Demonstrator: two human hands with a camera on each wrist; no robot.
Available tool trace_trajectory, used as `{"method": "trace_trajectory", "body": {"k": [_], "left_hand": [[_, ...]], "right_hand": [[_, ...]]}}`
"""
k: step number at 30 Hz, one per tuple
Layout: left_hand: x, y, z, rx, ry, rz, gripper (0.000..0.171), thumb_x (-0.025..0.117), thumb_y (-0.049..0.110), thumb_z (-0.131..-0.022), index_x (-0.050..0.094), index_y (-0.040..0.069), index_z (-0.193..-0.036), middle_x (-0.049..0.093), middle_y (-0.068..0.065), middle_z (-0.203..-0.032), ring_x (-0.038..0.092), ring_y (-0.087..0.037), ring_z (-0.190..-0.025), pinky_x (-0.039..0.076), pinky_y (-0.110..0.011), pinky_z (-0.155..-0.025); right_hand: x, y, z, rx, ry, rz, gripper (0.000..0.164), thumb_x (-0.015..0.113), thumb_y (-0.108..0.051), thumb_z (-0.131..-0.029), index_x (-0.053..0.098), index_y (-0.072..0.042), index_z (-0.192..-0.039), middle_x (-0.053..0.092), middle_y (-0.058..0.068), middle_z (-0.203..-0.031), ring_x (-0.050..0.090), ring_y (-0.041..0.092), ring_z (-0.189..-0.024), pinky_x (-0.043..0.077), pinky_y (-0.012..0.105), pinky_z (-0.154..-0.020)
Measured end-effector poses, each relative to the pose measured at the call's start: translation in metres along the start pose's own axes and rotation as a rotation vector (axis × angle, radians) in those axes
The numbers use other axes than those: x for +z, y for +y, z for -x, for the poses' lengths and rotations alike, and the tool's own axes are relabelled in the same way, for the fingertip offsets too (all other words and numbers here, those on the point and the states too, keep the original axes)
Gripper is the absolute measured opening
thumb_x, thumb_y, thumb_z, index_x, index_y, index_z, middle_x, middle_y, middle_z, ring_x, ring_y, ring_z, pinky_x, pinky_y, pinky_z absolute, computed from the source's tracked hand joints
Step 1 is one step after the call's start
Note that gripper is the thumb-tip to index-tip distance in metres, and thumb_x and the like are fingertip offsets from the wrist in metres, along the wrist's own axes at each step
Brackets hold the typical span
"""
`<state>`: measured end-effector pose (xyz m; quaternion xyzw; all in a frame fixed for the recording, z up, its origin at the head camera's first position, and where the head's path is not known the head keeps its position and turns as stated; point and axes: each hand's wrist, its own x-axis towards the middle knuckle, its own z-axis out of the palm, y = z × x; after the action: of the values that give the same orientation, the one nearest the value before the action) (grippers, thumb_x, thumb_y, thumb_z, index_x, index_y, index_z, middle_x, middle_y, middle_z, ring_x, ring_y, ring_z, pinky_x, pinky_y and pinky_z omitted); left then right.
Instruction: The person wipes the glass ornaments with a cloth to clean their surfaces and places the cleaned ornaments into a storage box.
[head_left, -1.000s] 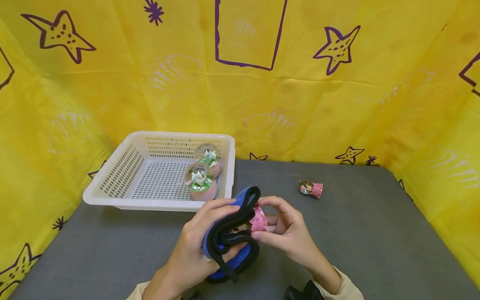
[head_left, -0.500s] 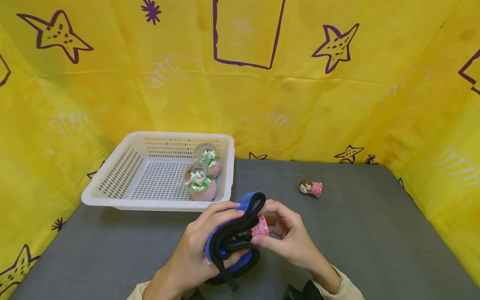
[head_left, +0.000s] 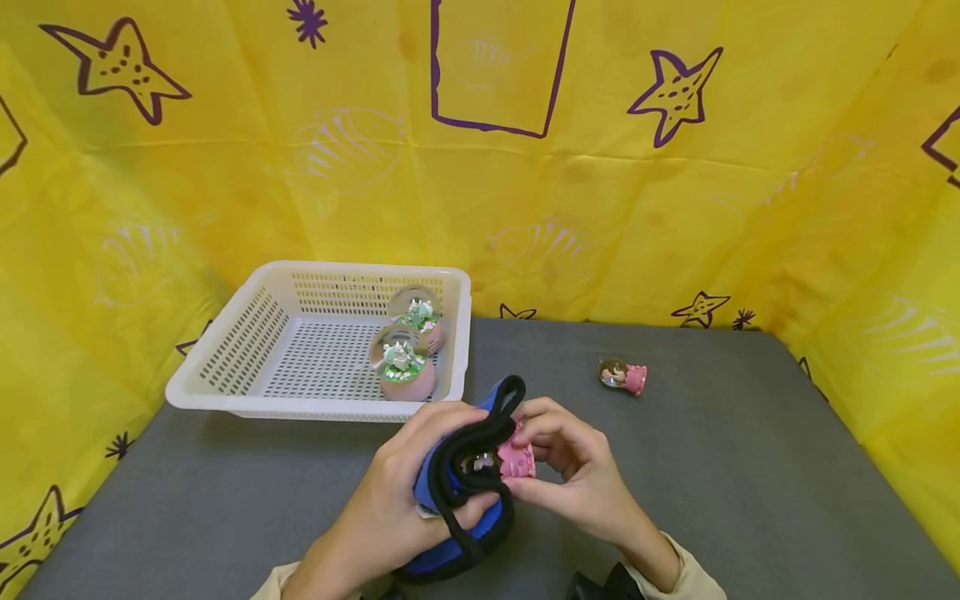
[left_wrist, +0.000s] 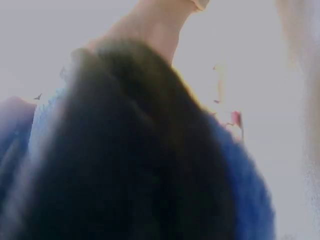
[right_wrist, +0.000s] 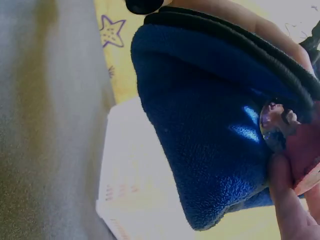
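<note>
Right hand (head_left: 587,479) pinches the pink-based, clear-domed snow globe (head_left: 517,460); long axis left–right, dome pointing left into black-edged blue plush cloth (right_wrist: 195,135), gripped by left hand (head_left: 397,479).

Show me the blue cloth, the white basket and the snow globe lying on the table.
Blue cloth (right_wrist: 200,130): right wrist view, on its blue face.
White basket (head_left: 300,406): head view, on its front rim.
Lying snow globe (head_left: 624,377): head view, on its middle, where globe meets pink base.
</note>
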<state>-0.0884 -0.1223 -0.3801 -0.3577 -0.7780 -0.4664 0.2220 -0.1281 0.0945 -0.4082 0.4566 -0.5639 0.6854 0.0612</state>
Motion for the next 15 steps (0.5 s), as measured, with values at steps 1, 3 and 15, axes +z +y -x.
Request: {"method": "trace_trajectory", "body": {"k": [1, 3, 15], "left_hand": [[0.0007, -0.0003, -0.0001, 0.027, 0.013, -0.012, 0.059, 0.083, 0.021, -0.081, 0.056, 0.009, -0.132, 0.061, -0.007, -0.126, 0.062, -0.018, -0.111, 0.048, -0.022, -0.102], [0.0016, -0.0008, -0.0003, 0.063, 0.04, -0.032, 0.057, 0.083, 0.021, -0.08, 0.058, 0.008, -0.13, 0.06, -0.009, -0.125, 0.064, -0.02, -0.108, 0.049, -0.021, -0.101], [0.0041, -0.0032, 0.0004, 0.085, 0.057, 0.021, 0.057, 0.086, 0.02, -0.078, 0.06, 0.008, -0.127, 0.061, -0.012, -0.123, 0.065, -0.022, -0.106, 0.05, -0.021, -0.099]], "right_hand": [[-0.0004, -0.0006, 0.0001, 0.044, -0.007, -0.028, 0.041, 0.069, 0.02, -0.079, 0.053, 0.007, -0.115, 0.055, 0.007, -0.122, 0.064, 0.012, -0.104, 0.06, 0.03, -0.085], [-0.0013, -0.001, 0.0002, 0.127, -0.021, -0.069, 0.04, 0.064, 0.016, -0.086, 0.05, 0.006, -0.123, 0.054, 0.005, -0.125, 0.067, 0.012, -0.1, 0.06, 0.03, -0.082], [-0.0058, -0.0031, -0.0004, 0.152, -0.025, -0.104, 0.03, 0.061, 0.012, -0.09, 0.051, 0.01, -0.118, 0.062, -0.001, -0.121, 0.072, 0.01, -0.09, 0.062, 0.035, -0.065]]}}
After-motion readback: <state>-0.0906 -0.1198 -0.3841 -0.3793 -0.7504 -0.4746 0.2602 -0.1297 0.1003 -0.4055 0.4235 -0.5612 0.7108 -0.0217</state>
